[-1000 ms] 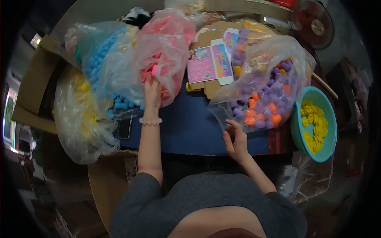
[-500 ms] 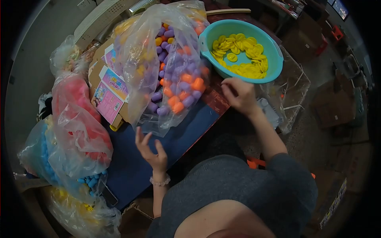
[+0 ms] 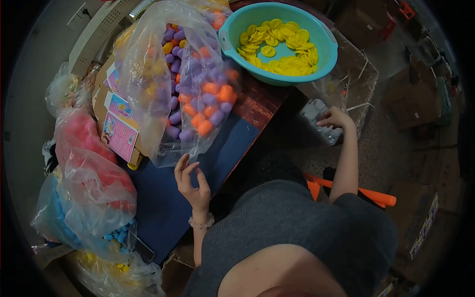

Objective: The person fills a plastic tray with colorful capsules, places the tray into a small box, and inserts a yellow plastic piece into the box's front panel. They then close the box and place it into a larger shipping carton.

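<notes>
Two bare hands are in my view, well apart. The left hand (image 3: 194, 185), wearing a beaded bracelet (image 3: 201, 223), is empty with its fingers loosely spread, just beside the near edge of a large clear plastic bag (image 3: 148, 37); I cannot tell whether a fingertip touches it. That bag sits on the blue-topped table (image 3: 163, 210), full of purple capsule-shaped pieces (image 3: 175, 118) and orange ones (image 3: 211, 88), with a few yellow ones showing. The right hand (image 3: 335, 119) is beyond the table's right edge, its fingers bent over greyish see-through plastic pieces (image 3: 328, 136); I cannot make out whether it grips one. At the far right of the table I have a turquoise basin (image 3: 324, 35), upright, its floor partly covered by yellow discs (image 3: 297, 67). On the left a cloudy bag of pink contents (image 3: 94, 171) lies beside flattened printed cartons (image 3: 118, 136). Nearer on the left, a second bag (image 3: 47, 198) holds blue pieces, some by its mouth next to a phone (image 3: 144, 251), and nearest of all is a crumpled clear bag (image 3: 123, 283) with yellow bits in it.
</notes>
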Motion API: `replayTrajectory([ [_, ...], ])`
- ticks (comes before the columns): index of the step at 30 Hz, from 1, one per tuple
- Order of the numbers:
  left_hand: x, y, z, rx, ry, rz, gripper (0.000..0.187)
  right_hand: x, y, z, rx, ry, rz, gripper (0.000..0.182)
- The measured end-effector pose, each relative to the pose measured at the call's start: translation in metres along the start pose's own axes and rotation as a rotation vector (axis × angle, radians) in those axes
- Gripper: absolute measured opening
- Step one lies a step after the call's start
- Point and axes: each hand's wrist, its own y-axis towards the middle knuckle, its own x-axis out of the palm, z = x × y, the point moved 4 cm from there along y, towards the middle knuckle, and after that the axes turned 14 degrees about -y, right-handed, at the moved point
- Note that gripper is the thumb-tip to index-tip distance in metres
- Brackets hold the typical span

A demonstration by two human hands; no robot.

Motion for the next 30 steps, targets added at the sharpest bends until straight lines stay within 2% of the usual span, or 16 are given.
replayTrajectory([
  [1, 0.003, 0.001, 0.001, 0.008, -0.020, -0.023, 0.020, 0.023, 0.010, 0.008, 0.001, 0.087, -0.001, 0.028],
  [3, 0.005, 0.003, 0.004, 0.028, -0.039, -0.048, 0.019, 0.044, 0.027, 0.020, -0.015, 0.070, 0.049, 0.027],
  [5, 0.009, 0.002, 0.009, 0.058, -0.028, -0.097, 0.019, 0.047, 0.034, 0.025, -0.028, 0.057, 0.106, 0.026],
  [7, 0.011, 0.001, 0.018, 0.063, -0.036, -0.101, 0.019, 0.050, 0.040, 0.033, 0.014, 0.204, -0.032, 0.024],
  [9, 0.013, -0.001, 0.022, 0.063, -0.045, -0.087, 0.019, 0.049, 0.040, 0.037, 0.044, 0.154, -0.028, 0.021],
  [13, 0.015, -0.010, 0.019, 0.071, -0.090, -0.044, 0.019, 0.059, 0.044, 0.043, -0.032, 0.036, 0.050, 0.025],
  [15, 0.013, -0.013, 0.023, 0.098, -0.108, -0.043, 0.019, 0.067, 0.044, 0.050, 0.024, 0.173, -0.005, 0.025],
  [18, 0.013, -0.013, 0.027, 0.050, -0.109, -0.047, 0.020, 0.071, 0.049, 0.055, -0.051, 0.220, 0.020, 0.025],
  [22, 0.008, -0.013, 0.029, 0.051, -0.099, -0.058, 0.020, 0.077, 0.046, 0.056, -0.028, 0.262, 0.015, 0.025],
  [24, 0.006, -0.014, 0.028, 0.053, -0.106, -0.054, 0.020, 0.071, 0.033, 0.036, -0.270, -0.188, 0.266, 0.027],
  [27, 0.005, -0.017, 0.023, 0.034, -0.124, -0.033, 0.021, 0.070, 0.013, 0.019, -0.157, -0.185, 0.260, 0.028],
  [30, 0.008, -0.021, 0.019, 0.021, -0.166, -0.019, 0.022, 0.070, 0.000, 0.013, -0.168, -0.194, 0.318, 0.026],
])
